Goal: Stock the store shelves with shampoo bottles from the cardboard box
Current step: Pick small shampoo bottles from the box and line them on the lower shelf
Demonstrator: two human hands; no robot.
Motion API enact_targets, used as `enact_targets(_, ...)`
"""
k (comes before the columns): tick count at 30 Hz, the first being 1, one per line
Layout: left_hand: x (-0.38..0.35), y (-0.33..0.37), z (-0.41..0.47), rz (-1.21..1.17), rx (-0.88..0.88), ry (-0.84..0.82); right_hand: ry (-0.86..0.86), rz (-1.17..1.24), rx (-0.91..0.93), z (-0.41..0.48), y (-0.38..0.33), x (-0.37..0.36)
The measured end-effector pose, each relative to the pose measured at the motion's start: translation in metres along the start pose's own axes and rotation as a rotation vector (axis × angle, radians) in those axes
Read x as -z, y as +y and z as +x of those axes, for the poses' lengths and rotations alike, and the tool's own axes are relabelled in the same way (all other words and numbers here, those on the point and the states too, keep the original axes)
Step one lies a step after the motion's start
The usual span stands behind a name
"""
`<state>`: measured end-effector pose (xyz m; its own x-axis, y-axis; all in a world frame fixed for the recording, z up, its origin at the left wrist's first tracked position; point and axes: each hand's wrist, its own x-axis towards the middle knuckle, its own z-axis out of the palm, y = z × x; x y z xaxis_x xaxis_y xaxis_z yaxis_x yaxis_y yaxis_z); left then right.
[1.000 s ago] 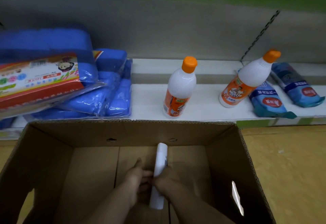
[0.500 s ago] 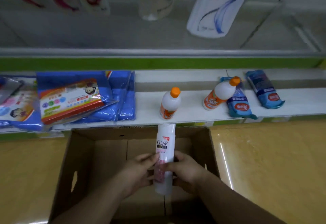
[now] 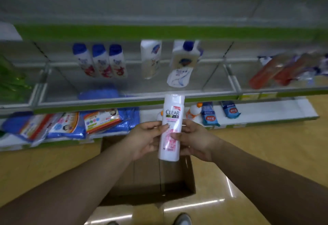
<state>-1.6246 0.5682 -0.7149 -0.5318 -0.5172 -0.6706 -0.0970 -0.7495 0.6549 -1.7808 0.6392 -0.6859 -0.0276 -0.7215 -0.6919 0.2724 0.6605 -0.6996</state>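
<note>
At frame centre, an upright white shampoo bottle [image 3: 170, 129] is grasped by the left hand [image 3: 145, 138] and right hand [image 3: 195, 139], above the cardboard box [image 3: 150, 177].

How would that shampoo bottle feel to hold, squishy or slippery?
Probably stiff: the shampoo bottle holds its shape between the left hand and right hand. Its glossy plastic may be slippery. Tall and narrow, it could tip.

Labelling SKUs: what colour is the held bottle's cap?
White cap on the shampoo bottle; head view.
</note>
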Motion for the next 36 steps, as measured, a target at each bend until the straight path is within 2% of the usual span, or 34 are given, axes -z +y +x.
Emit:
enact_targets(4,-0.04,0.065,-0.046,0.09,-0.12,-0.04,0.034,-0.008,0.129,-0.061,-0.063,-0.006)
enact_targets(11,-0.109,0.19,-0.145,0.25,-0.4,-0.074,0.016,0.0,0.48,-0.163,-0.173,-0.022)
enact_targets(16,-0.158,0.267,-0.217,0.271,-0.594,-0.055,0.031,-0.103,0.665,-0.231,-0.257,-0.034)
enact_targets(21,-0.204,0.31,-0.272,0.258,-0.722,-0.073,0.022,-0.161,0.821,-0.285,-0.312,-0.027)
enact_targets(26,-0.233,0.344,-0.296,0.258,-0.768,-0.133,-0.023,-0.195,0.919,-0.312,-0.353,-0.015)
enact_targets(36,-0.259,0.382,-0.277,0.342,-0.768,-0.122,0.073,-0.199,0.914,-0.314,-0.385,0.008)
